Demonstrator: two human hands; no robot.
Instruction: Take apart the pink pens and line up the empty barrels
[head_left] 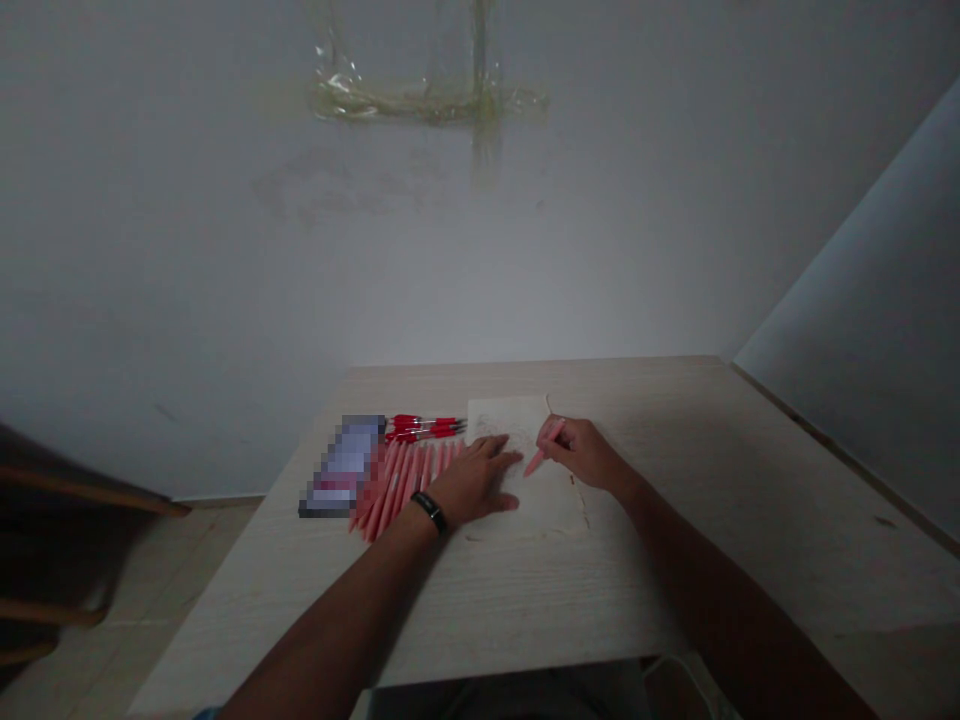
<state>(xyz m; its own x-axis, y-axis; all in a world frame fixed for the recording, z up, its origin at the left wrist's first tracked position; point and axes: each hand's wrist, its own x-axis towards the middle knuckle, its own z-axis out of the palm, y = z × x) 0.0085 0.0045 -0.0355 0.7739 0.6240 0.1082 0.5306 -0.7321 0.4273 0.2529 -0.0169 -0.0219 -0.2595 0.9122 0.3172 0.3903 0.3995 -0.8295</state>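
Bare forearms [337, 610] enter from the lower edge of the view and converge on a pale wood-grain table [757, 520]. The left hand [476, 482], with a black wristband [430, 511] at its wrist, lies open and flat, its fingers [495, 450] extended on a cream paper sheet [544, 515] bearing brownish marks near its far edge. The right hand [585, 452] is closed in a writing grip around a slim pink tapered stick [541, 453]. The stick's long axis runs diagonally; its exposed tip points toward the near left and ends just beside the left hand's fingertips, over the sheet. Whether the tip touches the paper cannot be determined. Left of the sheet, a row of pink tapered sticks [401, 485] lies side by side, lower ends angled toward the near left. Beyond them, red pens with metal clips [424, 428] lie roughly parallel, crosswise to the view. Further left sits a rectangular object [346, 465], pixelated and unidentifiable. A grey wall [480, 280] with translucent tape residue [427, 100] stands beyond the table; dark furniture with wooden rails [67, 530] occupies the left edge.
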